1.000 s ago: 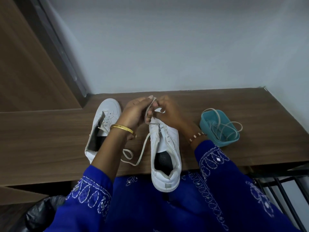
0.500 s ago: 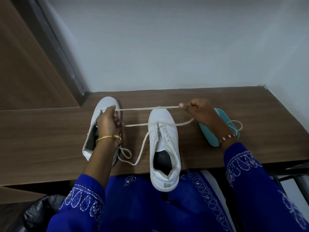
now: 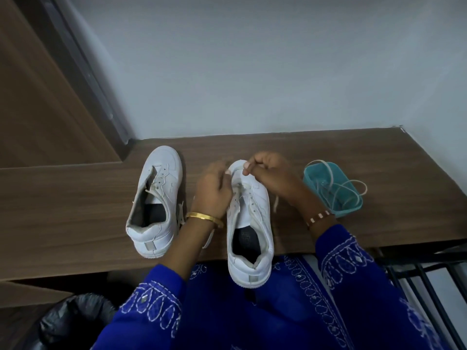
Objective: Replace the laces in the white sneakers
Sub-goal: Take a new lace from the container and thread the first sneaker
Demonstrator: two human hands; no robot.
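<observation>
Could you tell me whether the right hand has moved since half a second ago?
Yes. The right hand has come back in from beside the teal tub to the toe of the middle sneaker.

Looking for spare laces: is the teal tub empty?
Not empty: pale laces lie coiled inside the small teal plastic tub, one loop hanging over its rim.

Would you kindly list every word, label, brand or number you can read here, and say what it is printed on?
No text can be read.
Insole of the nearer sneaker: a faint print, too blurred to read.
Grey heel tabs on both sneakers: blank as far as can be seen.
Teal tub: no label visible.
</observation>
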